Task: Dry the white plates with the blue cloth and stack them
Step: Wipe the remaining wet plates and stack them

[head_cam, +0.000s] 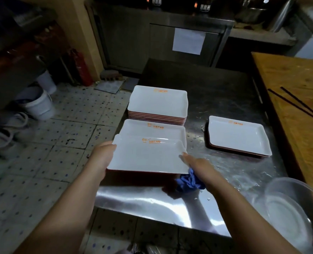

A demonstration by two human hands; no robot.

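Plate (148, 156) held level just above the steel table (225, 99), long axis left to right, left hand (101, 156) clamped on its left short edge, right hand (198, 166) at the right corner pinching the blue cloth (188, 181) underneath — the near stack (152, 128) lies directly beyond it

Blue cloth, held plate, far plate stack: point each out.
blue cloth (189, 181), head view, on its bunched folds under the right hand.
held plate (148, 156), head view, on its white inner face.
far plate stack (158, 103), head view, on the top plate's face.
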